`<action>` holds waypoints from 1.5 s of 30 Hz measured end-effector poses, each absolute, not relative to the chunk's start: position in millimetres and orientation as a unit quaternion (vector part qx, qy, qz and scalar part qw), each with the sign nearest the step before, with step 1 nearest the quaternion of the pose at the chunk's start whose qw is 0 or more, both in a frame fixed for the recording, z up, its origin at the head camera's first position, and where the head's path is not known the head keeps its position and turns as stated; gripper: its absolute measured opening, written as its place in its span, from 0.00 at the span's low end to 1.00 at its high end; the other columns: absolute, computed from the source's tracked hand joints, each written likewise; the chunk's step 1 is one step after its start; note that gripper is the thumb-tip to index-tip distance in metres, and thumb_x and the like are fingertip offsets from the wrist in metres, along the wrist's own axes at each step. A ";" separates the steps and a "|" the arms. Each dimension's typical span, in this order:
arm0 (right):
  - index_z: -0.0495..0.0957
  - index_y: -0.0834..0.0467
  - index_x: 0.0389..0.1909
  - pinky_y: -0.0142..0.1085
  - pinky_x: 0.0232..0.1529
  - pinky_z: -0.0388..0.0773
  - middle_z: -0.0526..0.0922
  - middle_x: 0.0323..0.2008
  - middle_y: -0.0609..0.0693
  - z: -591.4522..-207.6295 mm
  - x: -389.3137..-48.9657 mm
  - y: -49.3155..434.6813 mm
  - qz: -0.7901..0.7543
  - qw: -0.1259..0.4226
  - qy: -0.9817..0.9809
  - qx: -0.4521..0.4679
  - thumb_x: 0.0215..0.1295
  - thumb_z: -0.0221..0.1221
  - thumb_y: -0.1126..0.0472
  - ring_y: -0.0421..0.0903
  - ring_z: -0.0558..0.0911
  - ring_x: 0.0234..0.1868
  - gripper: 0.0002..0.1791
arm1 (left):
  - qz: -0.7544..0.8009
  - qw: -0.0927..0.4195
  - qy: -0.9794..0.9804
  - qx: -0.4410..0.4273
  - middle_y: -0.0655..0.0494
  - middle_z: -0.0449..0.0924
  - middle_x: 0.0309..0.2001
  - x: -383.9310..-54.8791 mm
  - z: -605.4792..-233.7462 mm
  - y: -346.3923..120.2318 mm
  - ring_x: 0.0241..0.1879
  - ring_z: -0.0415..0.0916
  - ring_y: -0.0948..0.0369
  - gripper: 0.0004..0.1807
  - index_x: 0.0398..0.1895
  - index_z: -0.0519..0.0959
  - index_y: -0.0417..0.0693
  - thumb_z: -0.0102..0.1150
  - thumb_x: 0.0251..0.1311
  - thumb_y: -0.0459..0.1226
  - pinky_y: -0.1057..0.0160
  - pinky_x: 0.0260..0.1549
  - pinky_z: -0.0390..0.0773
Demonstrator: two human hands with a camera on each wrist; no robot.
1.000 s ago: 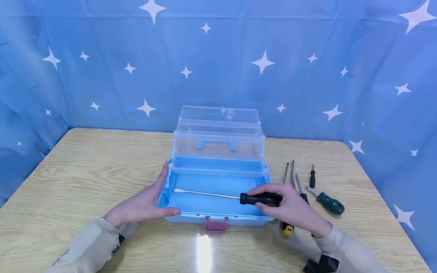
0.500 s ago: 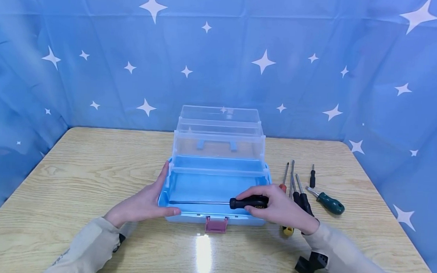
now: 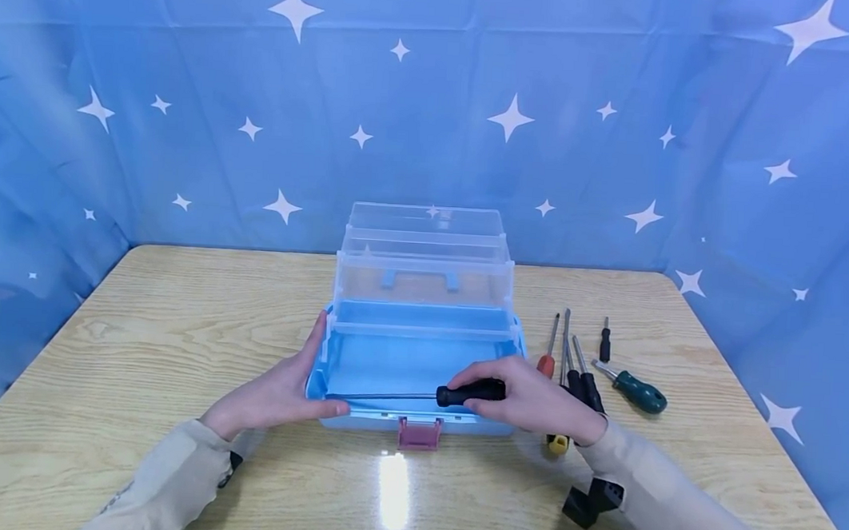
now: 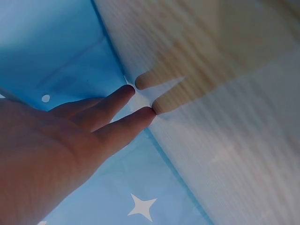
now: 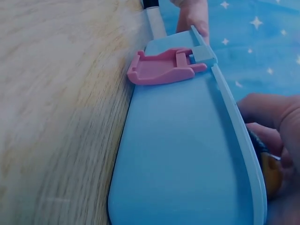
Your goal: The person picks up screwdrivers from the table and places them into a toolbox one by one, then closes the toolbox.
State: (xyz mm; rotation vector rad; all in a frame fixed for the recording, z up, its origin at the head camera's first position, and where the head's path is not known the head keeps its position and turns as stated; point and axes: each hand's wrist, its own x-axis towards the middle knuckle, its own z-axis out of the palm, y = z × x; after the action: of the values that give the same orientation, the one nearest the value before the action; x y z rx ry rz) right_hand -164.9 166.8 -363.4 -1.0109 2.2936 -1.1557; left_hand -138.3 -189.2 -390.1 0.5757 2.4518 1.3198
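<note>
My right hand (image 3: pixel 533 400) holds a flathead screwdriver (image 3: pixel 470 392) by its black handle, low inside the front of the blue toolbox (image 3: pixel 416 426). The long shaft points left along the front wall, its tip near my left thumb. In the right wrist view, the fingers (image 5: pixel 269 110) curl behind the box's rim, and an orange-yellow part of the handle (image 5: pixel 271 176) shows between them. My left hand (image 3: pixel 281 393) rests against the box's left end, thumb on the front rim. Its fingers lie straight along the side, as the left wrist view shows (image 4: pixel 89 126).
The box's clear lid and trays (image 3: pixel 425 285) stand raised behind it. A pink latch (image 3: pixel 419 434) hangs at the front. Right of the box lie a red-handled screwdriver (image 3: pixel 547 363), a green-handled one (image 3: pixel 641 392), a small black one (image 3: pixel 605 345) and several others.
My right hand has moved left and down with the screwdriver, bringing it deeper into the box beside the front wall. The left hand has stayed in place.
</note>
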 end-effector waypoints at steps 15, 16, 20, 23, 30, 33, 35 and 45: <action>0.80 0.61 0.51 0.39 0.43 0.79 0.83 0.45 0.50 -363.7 -166.1 168.6 -0.419 0.198 0.802 -0.376 0.70 0.56 0.65 0.42 0.81 0.45 0.12 | 0.455 0.151 0.855 0.200 0.36 0.38 0.75 -138.9 -389.6 -186.7 0.69 0.50 0.37 0.66 0.75 0.22 0.51 0.69 0.55 0.50 0.38 0.60 0.61; 0.80 0.62 0.51 0.40 0.43 0.79 0.83 0.45 0.51 -363.2 -165.3 170.5 -0.427 0.196 0.798 -0.378 0.70 0.55 0.65 0.43 0.81 0.45 0.12 | 0.454 0.152 0.855 0.200 0.36 0.38 0.75 -138.7 -389.5 -186.5 0.69 0.50 0.37 0.66 0.75 0.22 0.51 0.69 0.55 0.50 0.38 0.60 0.61; 0.80 0.60 0.51 0.40 0.41 0.79 0.83 0.45 0.49 -360.6 -162.4 182.4 -0.447 0.161 0.792 -0.385 0.71 0.54 0.64 0.43 0.81 0.45 0.12 | 0.459 0.155 0.851 0.202 0.36 0.38 0.75 -138.9 -390.0 -185.5 0.69 0.51 0.37 0.66 0.75 0.22 0.52 0.69 0.55 0.49 0.38 0.59 0.63; 0.80 0.61 0.50 0.38 0.36 0.79 0.83 0.44 0.50 -357.8 -162.2 194.9 -0.462 0.132 0.790 -0.380 0.71 0.53 0.67 0.46 0.81 0.44 0.12 | 0.459 0.155 0.851 0.203 0.36 0.38 0.75 -138.6 -389.7 -185.6 0.68 0.51 0.36 0.66 0.75 0.22 0.52 0.68 0.55 0.49 0.37 0.58 0.64; 0.79 0.64 0.50 0.36 0.31 0.77 0.83 0.44 0.51 -351.5 -159.4 224.9 -0.479 0.113 0.802 -0.338 0.71 0.53 0.69 0.51 0.81 0.40 0.12 | 0.431 0.153 0.868 0.193 0.34 0.38 0.74 -137.6 -388.0 -185.7 0.69 0.49 0.36 0.66 0.75 0.22 0.50 0.68 0.55 0.52 0.37 0.60 0.61; 0.79 0.64 0.50 0.39 0.33 0.79 0.83 0.44 0.52 -350.6 -158.1 233.7 -0.484 0.111 0.803 -0.329 0.71 0.53 0.69 0.51 0.82 0.38 0.12 | 0.431 0.151 0.868 0.193 0.33 0.38 0.74 -137.4 -388.2 -186.1 0.69 0.50 0.36 0.66 0.75 0.22 0.50 0.68 0.55 0.51 0.37 0.59 0.62; 0.79 0.64 0.50 0.40 0.34 0.80 0.83 0.44 0.52 -350.4 -157.5 238.2 -0.487 0.110 0.803 -0.324 0.71 0.53 0.69 0.51 0.82 0.38 0.12 | 0.436 0.149 0.866 0.196 0.34 0.38 0.74 -137.5 -388.7 -186.5 0.68 0.50 0.36 0.66 0.75 0.22 0.50 0.68 0.55 0.50 0.37 0.59 0.62; 0.80 0.63 0.49 0.35 0.39 0.80 0.83 0.41 0.56 -355.5 -152.7 256.5 -0.479 0.091 0.821 -0.295 0.70 0.54 0.69 0.50 0.82 0.39 0.11 | 0.430 0.147 0.870 0.193 0.33 0.37 0.74 -136.5 -389.5 -187.2 0.69 0.48 0.35 0.66 0.74 0.21 0.49 0.68 0.55 0.51 0.37 0.60 0.60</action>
State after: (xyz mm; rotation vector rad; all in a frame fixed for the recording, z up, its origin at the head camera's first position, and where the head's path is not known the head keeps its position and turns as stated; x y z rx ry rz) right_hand -152.7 256.5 -355.5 -0.8771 2.4403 -1.4245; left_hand -136.5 -187.2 -389.5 0.5562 2.5040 1.2364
